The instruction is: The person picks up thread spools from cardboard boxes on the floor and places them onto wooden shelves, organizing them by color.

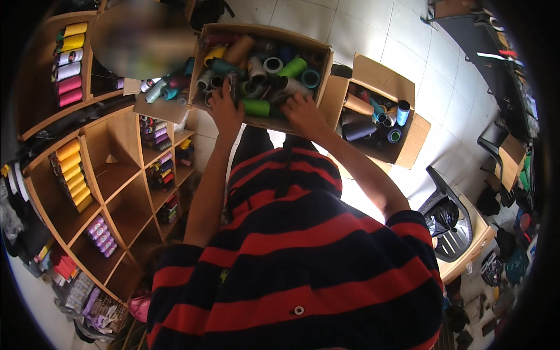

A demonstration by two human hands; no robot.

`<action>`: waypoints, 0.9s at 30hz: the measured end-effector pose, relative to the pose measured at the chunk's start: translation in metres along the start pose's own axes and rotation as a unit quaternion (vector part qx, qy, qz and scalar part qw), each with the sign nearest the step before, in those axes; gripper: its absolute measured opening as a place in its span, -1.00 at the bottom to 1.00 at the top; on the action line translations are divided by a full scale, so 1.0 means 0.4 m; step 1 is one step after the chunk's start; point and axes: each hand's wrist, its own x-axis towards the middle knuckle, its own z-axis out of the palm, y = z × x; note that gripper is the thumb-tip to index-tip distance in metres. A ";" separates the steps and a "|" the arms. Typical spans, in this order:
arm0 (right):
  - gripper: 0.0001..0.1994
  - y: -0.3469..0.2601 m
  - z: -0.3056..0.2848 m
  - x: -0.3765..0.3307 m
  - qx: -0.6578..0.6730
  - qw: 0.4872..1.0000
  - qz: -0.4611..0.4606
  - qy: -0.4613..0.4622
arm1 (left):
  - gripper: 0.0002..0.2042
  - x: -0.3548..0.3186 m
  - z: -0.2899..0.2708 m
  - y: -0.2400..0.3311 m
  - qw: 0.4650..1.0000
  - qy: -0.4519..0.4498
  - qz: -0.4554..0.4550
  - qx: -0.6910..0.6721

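Both hands reach into a cardboard box (262, 121) filled with a jumble of thread spools. My left hand (225, 111) closes its fingers and thumb around a dark thread spool (234, 86) at the box's near left. My right hand (304, 115) is at the near right, fingers apart and slightly bent, close to a grey spool (294, 87); its fingertips are partly hidden. Between the hands lies a bright green spool (255, 107). Another green spool (293, 67), a white-rimmed spool (272, 65) and a brown cone (239, 49) lie farther in.
A smaller open carton (402, 153) with more spools stands to the right. Wooden cubby shelves (111, 175) on the left hold yellow spools (71, 172) and purple spools (102, 236). A black chair (449, 221) stands at the right. A blurred round patch covers the upper left.
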 end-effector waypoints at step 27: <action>-0.42 0.179 0.012 0.225 0.109 0.910 0.397 -0.046 | -0.65 0.338 0.121 0.054 0.884 -0.170 0.430 -0.074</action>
